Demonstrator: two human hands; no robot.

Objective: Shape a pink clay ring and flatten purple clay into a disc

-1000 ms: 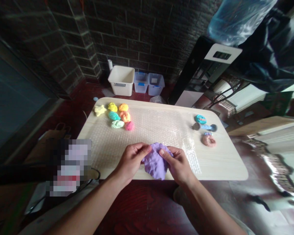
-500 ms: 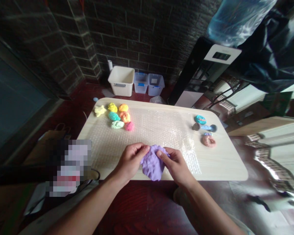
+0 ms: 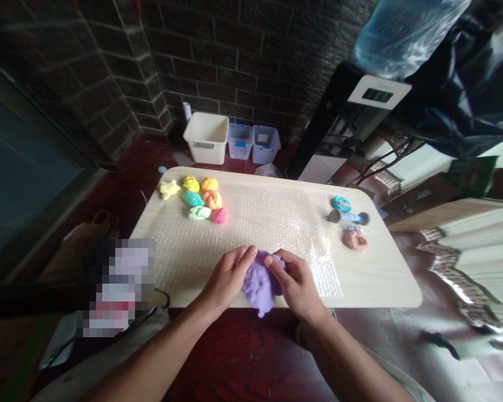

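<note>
A flattened, wrinkled sheet of purple modelling clay [image 3: 260, 287] hangs between my hands over the front edge of the table. My left hand [image 3: 233, 273] pinches its upper left side, thumb on top. On the upper right, my right hand [image 3: 292, 277] grips it between thumb and bent fingers. The clay's lower end droops to a ragged tip. Beneath my hands lies a sheet of bubble wrap [image 3: 268, 218]. Fingers behind the clay are hidden.
Clay lumps, among them a yellow one [image 3: 191, 183] and a pink one [image 3: 220, 216], sit at the table's back left. At right are a teal disc [image 3: 341, 204], a dumbbell shape [image 3: 349, 218] and a pinkish ring [image 3: 356, 240]. Storage bins [image 3: 207, 137] stand behind the table [image 3: 385, 273].
My hands have drawn slightly closer together. The purple clay is narrower and more folded, and its lower tip hangs further down.
</note>
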